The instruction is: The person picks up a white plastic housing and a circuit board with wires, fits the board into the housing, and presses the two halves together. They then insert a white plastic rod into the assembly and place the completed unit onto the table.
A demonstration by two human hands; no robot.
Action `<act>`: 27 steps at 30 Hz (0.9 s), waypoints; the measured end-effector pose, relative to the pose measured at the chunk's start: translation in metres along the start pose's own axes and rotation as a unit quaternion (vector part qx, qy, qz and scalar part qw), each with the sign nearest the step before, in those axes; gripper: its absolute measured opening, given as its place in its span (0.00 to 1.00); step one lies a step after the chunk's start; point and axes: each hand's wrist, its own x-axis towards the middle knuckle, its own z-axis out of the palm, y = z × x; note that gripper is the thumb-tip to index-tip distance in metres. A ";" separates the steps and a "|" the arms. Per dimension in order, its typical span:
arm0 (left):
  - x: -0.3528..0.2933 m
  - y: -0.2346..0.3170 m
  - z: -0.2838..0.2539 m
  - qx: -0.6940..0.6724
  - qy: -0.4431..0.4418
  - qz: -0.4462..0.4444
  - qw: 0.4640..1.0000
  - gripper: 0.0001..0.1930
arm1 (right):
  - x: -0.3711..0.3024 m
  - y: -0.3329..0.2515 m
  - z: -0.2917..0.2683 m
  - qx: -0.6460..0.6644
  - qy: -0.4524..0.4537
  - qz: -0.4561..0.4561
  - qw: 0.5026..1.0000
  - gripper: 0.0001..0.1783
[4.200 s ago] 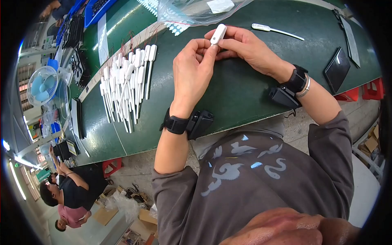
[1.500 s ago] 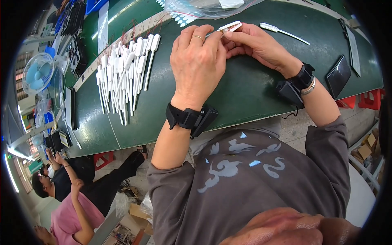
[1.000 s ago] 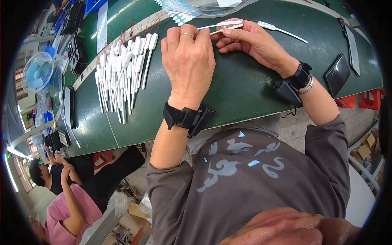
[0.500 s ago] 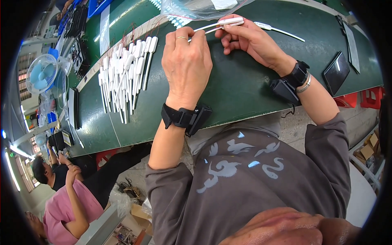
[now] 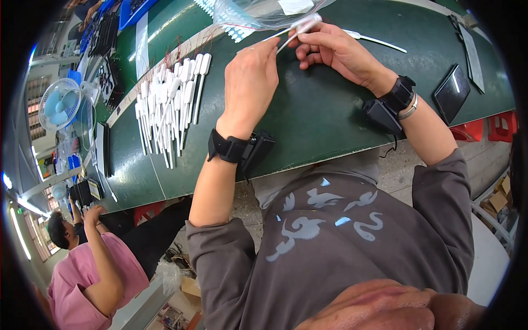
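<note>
Above the green table, two thin white sticks with thick heads [image 5: 308, 22] are held between my hands, side by side and tilted up toward the far side. My left hand [image 5: 250, 82] pinches their thin stems, its fingertips partly hidden behind the back of the hand. At the thick ends, my right hand [image 5: 349, 55] grips with thumb and forefinger, its other fingers curled in. A similar white stick [image 5: 385, 43] lies beyond my right hand. Left of my left hand is a fanned pile of such white sticks [image 5: 173, 91], thin red wires trailing from their thick ends.
A clear plastic bag [image 5: 258, 16] lies beyond my hands. Over to the right are a black phone-like slab [image 5: 452, 93] and a long grey strip [image 5: 472, 60]. A fan [image 5: 59, 104] and a co-worker in pink [image 5: 104, 275] are at the left. Red stools [image 5: 501, 127] stand below the table's right edge.
The held sticks have tilted, their thick ends rising away from me. My left hand has rolled over, while my right hand has shifted slightly. At the left, the co-worker in pink has moved.
</note>
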 end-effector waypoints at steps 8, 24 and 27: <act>0.000 -0.007 0.016 -0.046 0.036 0.020 0.998 0.11 | 0.004 -0.002 -0.001 -0.002 0.015 -0.023 1.000 0.17; 0.007 -0.008 0.022 -0.072 0.157 0.044 0.984 0.06 | 0.008 0.005 -0.001 -0.063 0.013 -0.009 0.998 0.20; 0.004 -0.007 0.021 -0.084 0.156 0.026 0.984 0.05 | 0.007 0.006 -0.001 -0.069 0.009 -0.011 0.998 0.20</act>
